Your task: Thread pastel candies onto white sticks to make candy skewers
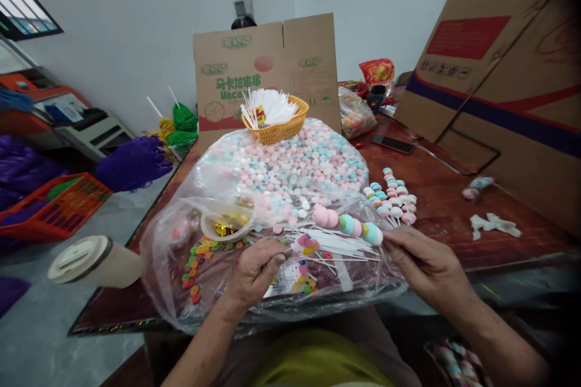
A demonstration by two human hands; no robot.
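My left hand (257, 267) is closed in a pinch on the end of a thin white stick (299, 243). The stick carries a row of pastel candies (347, 224), pink, green and blue. My right hand (420, 257) is closed at the other end of that skewer, beside the blue candy. Both hands rest over a large clear plastic bag (290, 169) full of pink, blue and white candies. Loose white sticks (338, 246) and small coloured ring candies (197, 266) lie on the plastic under my hands.
An orange basket of white sticks (275, 115) sits on top of the bag. Finished candy skewers (394, 196) lie to the right on the dark red table (454, 205). A phone (393, 144), cardboard boxes (267, 66), a lidded cup (91, 260) and an orange crate (54, 205) surround it.
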